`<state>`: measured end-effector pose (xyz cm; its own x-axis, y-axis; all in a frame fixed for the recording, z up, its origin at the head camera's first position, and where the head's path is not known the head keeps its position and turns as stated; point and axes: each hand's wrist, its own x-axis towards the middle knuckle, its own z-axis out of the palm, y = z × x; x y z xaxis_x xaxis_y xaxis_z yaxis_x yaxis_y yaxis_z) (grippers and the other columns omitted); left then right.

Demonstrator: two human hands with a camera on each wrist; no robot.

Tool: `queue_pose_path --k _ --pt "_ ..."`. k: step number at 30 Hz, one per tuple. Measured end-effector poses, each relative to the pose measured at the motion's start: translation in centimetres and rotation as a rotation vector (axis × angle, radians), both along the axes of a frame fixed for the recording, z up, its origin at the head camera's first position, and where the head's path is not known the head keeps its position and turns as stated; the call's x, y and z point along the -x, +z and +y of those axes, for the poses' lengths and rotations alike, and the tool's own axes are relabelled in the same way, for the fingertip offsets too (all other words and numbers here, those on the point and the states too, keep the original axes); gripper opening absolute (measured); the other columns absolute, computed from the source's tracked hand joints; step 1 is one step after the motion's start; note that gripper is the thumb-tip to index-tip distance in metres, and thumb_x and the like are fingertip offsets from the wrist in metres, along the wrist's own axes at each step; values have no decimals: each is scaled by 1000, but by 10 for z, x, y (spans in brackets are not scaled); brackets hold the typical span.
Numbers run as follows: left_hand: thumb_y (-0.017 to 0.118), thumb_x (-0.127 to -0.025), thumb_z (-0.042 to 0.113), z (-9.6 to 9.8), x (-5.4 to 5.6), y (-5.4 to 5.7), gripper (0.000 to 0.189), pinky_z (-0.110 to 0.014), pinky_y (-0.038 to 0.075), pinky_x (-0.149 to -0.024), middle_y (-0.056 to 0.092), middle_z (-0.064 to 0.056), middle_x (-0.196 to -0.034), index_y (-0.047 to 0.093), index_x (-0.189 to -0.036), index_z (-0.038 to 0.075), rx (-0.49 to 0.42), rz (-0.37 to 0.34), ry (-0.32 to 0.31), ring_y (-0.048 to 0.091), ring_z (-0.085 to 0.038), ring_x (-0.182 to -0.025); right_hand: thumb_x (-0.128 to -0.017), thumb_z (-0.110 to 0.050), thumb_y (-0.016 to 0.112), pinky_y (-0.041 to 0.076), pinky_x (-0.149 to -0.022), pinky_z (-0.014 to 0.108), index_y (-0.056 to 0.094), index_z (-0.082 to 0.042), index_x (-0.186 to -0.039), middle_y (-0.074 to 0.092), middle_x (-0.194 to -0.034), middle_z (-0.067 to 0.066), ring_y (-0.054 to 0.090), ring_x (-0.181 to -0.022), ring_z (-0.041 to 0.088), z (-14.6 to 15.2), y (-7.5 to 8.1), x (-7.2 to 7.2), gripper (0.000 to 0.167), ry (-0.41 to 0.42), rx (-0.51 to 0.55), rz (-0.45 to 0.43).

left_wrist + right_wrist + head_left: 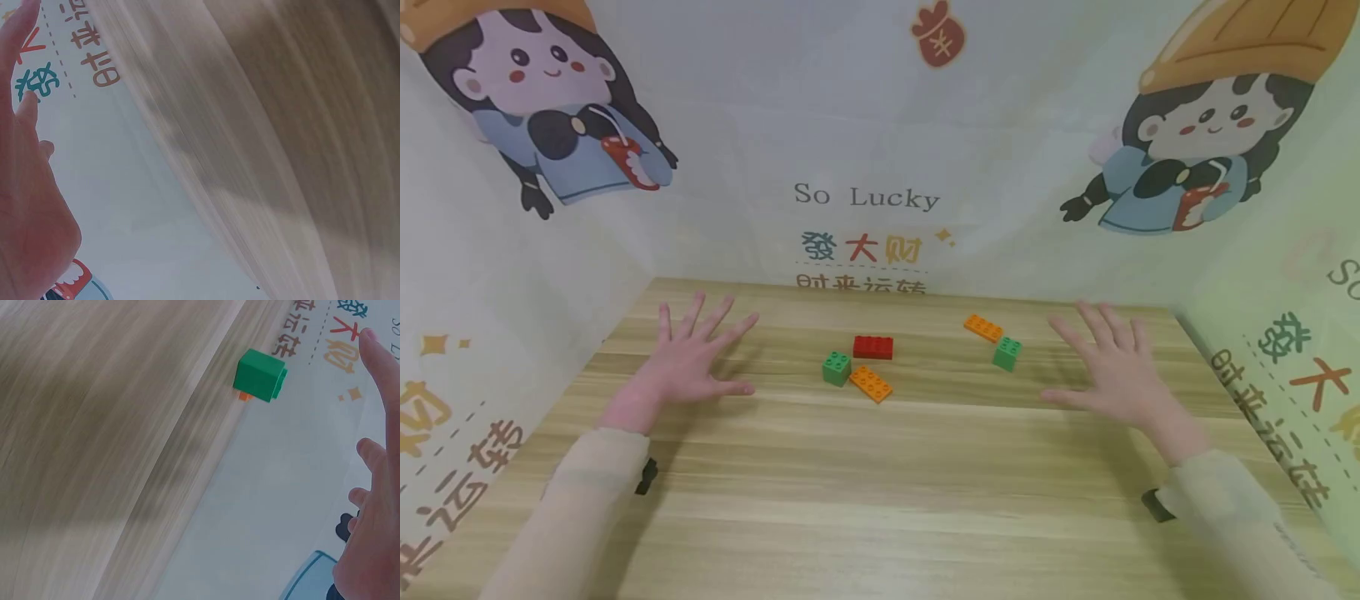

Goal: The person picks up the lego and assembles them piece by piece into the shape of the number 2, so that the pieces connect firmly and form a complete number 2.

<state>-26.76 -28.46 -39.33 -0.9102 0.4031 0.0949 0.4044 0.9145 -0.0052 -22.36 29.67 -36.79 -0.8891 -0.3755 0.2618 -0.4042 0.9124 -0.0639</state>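
My left hand (681,362), fingers spread, holds nothing above the left part of the table. On the right my right hand (1116,371) is spread the same way, also holding nothing. Between the hands lie several toy building bricks. A red brick (873,347) is near the middle, with a green brick (837,368) and a flat orange brick (871,384) just in front of it. Nearest to my right hand stands another green brick (1007,354), beside a second flat orange brick (983,327). The right wrist view shows that green brick (259,375) with a sliver of orange behind it.
The wooden table (880,483) ends at a printed white cloth (737,167), which rises behind it and along both sides. Small black pieces, one (646,476) by the left cuff and another (1157,505) by the right cuff, show under the sleeves.
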Motion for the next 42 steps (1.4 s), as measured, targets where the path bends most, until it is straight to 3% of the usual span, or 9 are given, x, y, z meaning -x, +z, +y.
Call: queue_pose_path --k 24,42 --pt "67 -80 68 8 4 -6 101 -77 -17 -108 3 -13 -168 11 -159 36 -39 4 -21 0 -50 -151 -74 -65 73 10 -115 72 31 -26 -154 18 -164 16 13 -149 43 -56 -3 18 99 119 34 45" --pt "65 -83 64 17 13 -2 97 -77 -15 -109 -2 -11 -168 12 -159 34 -85 -36 -39 1 -48 -152 -75 -66 72 16 -117 66 32 -27 -154 21 -164 13 20 -149 38 -104 -8 34 97 198 35 44"
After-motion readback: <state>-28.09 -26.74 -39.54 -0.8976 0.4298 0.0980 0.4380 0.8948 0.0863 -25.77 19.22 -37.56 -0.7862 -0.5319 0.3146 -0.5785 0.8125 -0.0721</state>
